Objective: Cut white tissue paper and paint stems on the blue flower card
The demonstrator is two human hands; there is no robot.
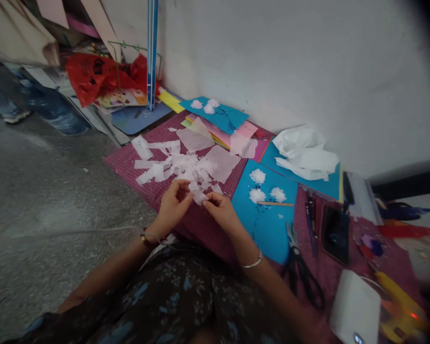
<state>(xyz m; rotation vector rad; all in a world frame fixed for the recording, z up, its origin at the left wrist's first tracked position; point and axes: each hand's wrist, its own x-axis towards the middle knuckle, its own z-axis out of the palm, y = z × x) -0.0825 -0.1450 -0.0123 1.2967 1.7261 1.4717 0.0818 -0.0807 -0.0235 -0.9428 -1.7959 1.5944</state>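
Note:
A small piece of white tissue paper is between my two hands, near the table's front edge. My right hand pinches its right side between thumb and fingers. The curled fingers and thumb of my left hand close on its left side. Just beyond lies a loose heap of torn white tissue strips. Right of my hands is a blue sheet with three white crumpled-paper blossoms, dark blue painted marks and a thin wooden stick.
Black-handled scissors overlap the blue sheet's right edge. Further right are brushes, a phone, a white box-shaped device and a yellow glue gun. Crumpled white tissue and another blossom sheet lie by the wall.

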